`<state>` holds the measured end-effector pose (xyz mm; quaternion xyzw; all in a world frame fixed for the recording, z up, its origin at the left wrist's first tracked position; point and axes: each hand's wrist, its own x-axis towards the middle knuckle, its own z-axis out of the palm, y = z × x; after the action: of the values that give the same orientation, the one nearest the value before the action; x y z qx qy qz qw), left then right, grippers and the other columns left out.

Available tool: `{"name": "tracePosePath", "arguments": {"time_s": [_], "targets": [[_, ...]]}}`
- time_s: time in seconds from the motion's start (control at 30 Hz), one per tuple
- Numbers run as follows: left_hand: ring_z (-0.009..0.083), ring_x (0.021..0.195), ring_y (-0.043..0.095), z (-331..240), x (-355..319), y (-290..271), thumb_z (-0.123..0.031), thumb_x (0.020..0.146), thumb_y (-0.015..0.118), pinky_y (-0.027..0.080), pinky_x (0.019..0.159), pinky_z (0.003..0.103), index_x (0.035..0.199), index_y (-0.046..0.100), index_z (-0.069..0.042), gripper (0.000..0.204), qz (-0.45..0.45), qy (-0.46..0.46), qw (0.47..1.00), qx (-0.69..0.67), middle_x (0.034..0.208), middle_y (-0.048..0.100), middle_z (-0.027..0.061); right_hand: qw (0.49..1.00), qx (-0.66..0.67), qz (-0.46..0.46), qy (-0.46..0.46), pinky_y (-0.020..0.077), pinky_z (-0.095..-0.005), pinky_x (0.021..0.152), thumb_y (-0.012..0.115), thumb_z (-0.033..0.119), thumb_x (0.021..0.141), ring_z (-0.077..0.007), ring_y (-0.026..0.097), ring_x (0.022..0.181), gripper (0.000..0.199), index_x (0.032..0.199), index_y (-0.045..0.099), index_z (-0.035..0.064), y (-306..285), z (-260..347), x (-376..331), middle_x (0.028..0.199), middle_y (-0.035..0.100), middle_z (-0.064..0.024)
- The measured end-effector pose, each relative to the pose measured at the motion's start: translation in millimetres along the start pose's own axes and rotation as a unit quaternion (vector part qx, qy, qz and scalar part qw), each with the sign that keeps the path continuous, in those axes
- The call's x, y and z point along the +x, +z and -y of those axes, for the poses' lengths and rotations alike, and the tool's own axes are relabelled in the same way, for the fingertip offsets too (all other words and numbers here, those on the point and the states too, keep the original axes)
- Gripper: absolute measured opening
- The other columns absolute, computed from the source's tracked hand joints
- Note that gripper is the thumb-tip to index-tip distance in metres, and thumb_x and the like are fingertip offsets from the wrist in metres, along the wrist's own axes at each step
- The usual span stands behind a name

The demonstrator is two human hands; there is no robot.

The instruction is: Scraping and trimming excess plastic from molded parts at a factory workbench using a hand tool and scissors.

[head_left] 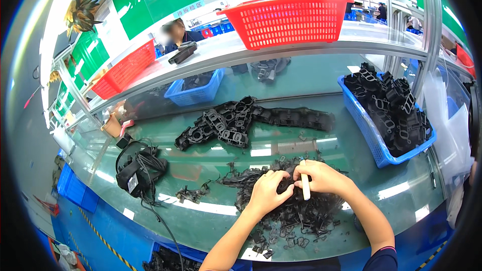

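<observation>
Both of my hands are over a heap of small black plastic scraps (301,221) near the front of the table. In the fingers of my right hand (324,176) is a slim cream-coloured stick or tool handle (305,185), held roughly upright; its working end cannot be made out. Close beside it, my left hand (268,190) is closed with thumb and fingers curled together. Whatever the left fingers grip is lost against the dark heap. Beyond the hands lie black moulded plastic frames (221,123) with oval openings.
A blue basket (369,138) full of black parts stands at right, beside clear plastic bags (444,115). At left sits a black corded device (141,170), its cable trailing over the front edge. Red baskets (291,20) rest on the shelf, where a person (183,35) shows behind.
</observation>
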<state>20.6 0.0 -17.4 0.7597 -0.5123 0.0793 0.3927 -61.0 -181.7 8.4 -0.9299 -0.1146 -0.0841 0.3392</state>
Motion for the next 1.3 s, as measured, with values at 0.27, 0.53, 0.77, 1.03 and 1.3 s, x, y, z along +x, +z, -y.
{"name": "tracePosePath", "arguments": {"time_s": [0.27, 0.53, 0.77, 1.03, 1.3], "targets": [[0.0261, 0.077, 0.057, -1, 1, 0, -0.018, 0.07, 0.069, 0.047, 0.069, 0.036, 0.089, 0.058, -0.003, 0.027, -0.017, 0.013, 1.0, -0.002, 0.083, 0.06, 0.0087, 1.0, -0.004, 0.013, 0.003, 0.0454, -0.037, 0.074, 0.071, 0.026, 0.076, -0.0267, 0.056, 0.083, 0.025, 0.088, 0.06, 0.006, -1, 0, -1, 0.082, 0.059, -0.0082], [0.027, 0.08, 0.058, -1, 1, -1, -0.015, 0.07, 0.071, 0.047, 0.072, 0.035, 0.091, 0.058, -0.001, 0.028, 0.0, 0.017, 1.0, 0.003, 0.087, 0.061, 0.0109, 1.0, -0.002, 0.012, 0.008, 0.0454, -0.0372, 0.074, 0.07, 0.026, 0.076, -0.0268, 0.057, 0.083, 0.026, 0.088, 0.06, 0.0056, -1, -1, -1, 0.082, 0.059, -0.0086], [0.0265, 0.08, 0.057, 2, 1, 2, -0.018, 0.071, 0.068, 0.047, 0.07, 0.036, 0.091, 0.057, -0.003, 0.028, -0.014, 0.033, 0.999, 0.001, 0.085, 0.059, 0.0092, 1.0, -0.007, 0.019, 0.017, 0.0455, -0.0372, 0.075, 0.07, 0.027, 0.076, -0.0269, 0.056, 0.084, 0.026, 0.089, 0.061, 0.0058, -1, -2, 0, 0.083, 0.06, -0.0086], [0.0266, 0.081, 0.057, 2, 1, 0, -0.018, 0.071, 0.068, 0.047, 0.07, 0.036, 0.092, 0.057, -0.003, 0.028, -0.009, 0.029, 1.0, -0.003, 0.087, 0.059, 0.0091, 1.0, -0.001, 0.024, 0.018, 0.045, -0.037, 0.076, 0.07, 0.026, 0.077, -0.0269, 0.056, 0.086, 0.026, 0.089, 0.06, 0.0055, -2, -2, 0, 0.083, 0.059, -0.0085], [0.0181, 0.081, 0.06, -7, 5, -11, -0.008, 0.072, 0.07, 0.047, 0.076, 0.029, 0.096, 0.063, 0.0, 0.026, -0.055, -0.074, 0.985, -0.148, 0.089, 0.063, 0.009, 0.995, 0.079, -0.043, -0.032, 0.0456, -0.0374, 0.07, 0.068, 0.02, 0.078, -0.029, 0.057, 0.077, 0.019, 0.088, 0.061, 0.005, -18, 3, 2, 0.079, 0.058, -0.0127]]}}
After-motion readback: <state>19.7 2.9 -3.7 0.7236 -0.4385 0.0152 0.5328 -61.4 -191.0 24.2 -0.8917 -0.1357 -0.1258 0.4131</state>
